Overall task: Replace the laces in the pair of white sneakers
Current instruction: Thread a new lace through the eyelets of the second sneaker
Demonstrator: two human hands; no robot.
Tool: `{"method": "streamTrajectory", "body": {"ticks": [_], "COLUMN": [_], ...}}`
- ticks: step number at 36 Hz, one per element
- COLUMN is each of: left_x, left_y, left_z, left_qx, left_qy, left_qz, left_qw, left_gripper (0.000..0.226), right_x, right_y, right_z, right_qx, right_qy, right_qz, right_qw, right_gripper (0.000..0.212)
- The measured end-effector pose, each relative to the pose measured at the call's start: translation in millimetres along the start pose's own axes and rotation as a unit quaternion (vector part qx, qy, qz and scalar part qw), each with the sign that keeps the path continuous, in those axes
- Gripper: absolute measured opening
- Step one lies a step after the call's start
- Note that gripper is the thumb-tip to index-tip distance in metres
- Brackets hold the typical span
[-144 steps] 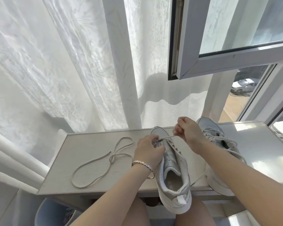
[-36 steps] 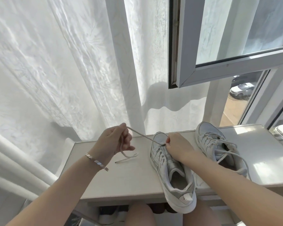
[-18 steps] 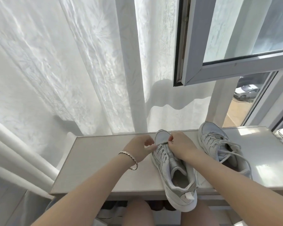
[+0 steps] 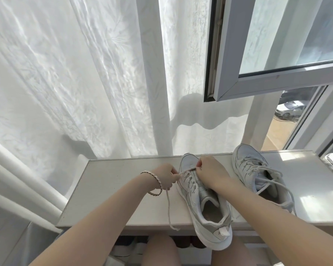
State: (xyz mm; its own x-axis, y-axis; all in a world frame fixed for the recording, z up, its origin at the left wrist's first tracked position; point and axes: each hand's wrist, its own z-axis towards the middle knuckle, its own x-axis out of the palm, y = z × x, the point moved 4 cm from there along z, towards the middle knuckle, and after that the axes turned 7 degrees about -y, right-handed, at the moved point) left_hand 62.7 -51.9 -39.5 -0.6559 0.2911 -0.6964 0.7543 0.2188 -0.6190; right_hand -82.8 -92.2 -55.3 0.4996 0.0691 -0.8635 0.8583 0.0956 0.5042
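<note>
At six o'clock, nearest you, your knees (image 4: pixel 161 250) show below the bench (image 4: pixel 113 181). The sneaker (image 4: pixel 206 212) lies on the bench just right of centre, toe toward twelve, heel toward five and hanging past the near edge over your right knee. Its lace (image 4: pixel 168 208) crosses the eyelets by the toe. One tail drops toward six from your left hand, runs over the bench and dangles off the near edge. Your left hand (image 4: pixel 166 176), at nine o'clock of the toe, pinches that lace between thumb and fingertips, with a bracelet (image 4: pixel 158 181) on its wrist. Your right hand (image 4: pixel 210 173) lies over the tongue, fingers curled, pinching the short taut stretch of lace at the toe-end eyelets. At three o'clock of it, apart, the second sneaker (image 4: pixel 258 173) stands upright, laced, its ends loose. Beyond, from ten to twelve, hangs a curtain (image 4: pixel 85 83). At one o'clock is an open window (image 4: pixel 258 79), and at two a car (image 4: pixel 289 110) outside.
</note>
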Motion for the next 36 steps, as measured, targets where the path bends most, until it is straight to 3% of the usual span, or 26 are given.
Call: {"method": "streamTrajectory", "body": {"ticks": [3, 5, 9, 15, 18, 22, 26, 29, 33, 36], "left_x": [-18, -32, -65, -101, -107, -100, -88, -82, -82, -86], "left_y": [8, 7, -11, -62, -75, -80, -82, -83, -71, -56], "left_z": [-13, -25, -53, -88, -88, -78, -72, -70, -67, -67], "left_qx": [0.019, 0.025, 0.063, 0.182, 0.185, 0.193, 0.191, 0.185, 0.141, 0.110], "left_qy": [-0.009, -0.028, -0.077, -0.136, -0.166, -0.193, -0.165, -0.143, -0.116, -0.138], "left_qz": [-0.014, -0.099, -0.303, -0.412, -0.353, -0.151, -0.086, -0.086, -0.176, -0.367], "left_qw": [1.000, 0.994, 0.948, 0.883, 0.902, 0.950, 0.964, 0.968, 0.967, 0.913], "left_gripper": [0.032, 0.037, 0.038, 0.036, 0.039, 0.038, 0.038, 0.044, 0.046, 0.052], "right_x": [0, 2, 4, 2, -13, -63, -99, -108, -123, -136], "right_y": [-2, -3, -5, 0, 10, 55, 83, 79, 50, 27], "right_z": [1, 2, 2, -2, -8, -28, -46, -47, -38, -30], "right_qx": [0.000, 0.001, 0.005, 0.013, -0.004, -0.133, -0.208, -0.211, -0.158, -0.108], "right_qy": [-0.001, -0.001, 0.002, 0.004, -0.012, -0.083, -0.009, 0.010, -0.057, -0.095], "right_qz": [0.003, 0.007, 0.008, 0.020, 0.061, 0.240, 0.319, 0.286, 0.258, 0.223], "right_qw": [1.000, 1.000, 1.000, 1.000, 0.998, 0.958, 0.925, 0.935, 0.951, 0.964], "right_gripper": [0.022, 0.020, 0.017, 0.016, 0.027, 0.039, 0.023, 0.011, 0.023, 0.023]}}
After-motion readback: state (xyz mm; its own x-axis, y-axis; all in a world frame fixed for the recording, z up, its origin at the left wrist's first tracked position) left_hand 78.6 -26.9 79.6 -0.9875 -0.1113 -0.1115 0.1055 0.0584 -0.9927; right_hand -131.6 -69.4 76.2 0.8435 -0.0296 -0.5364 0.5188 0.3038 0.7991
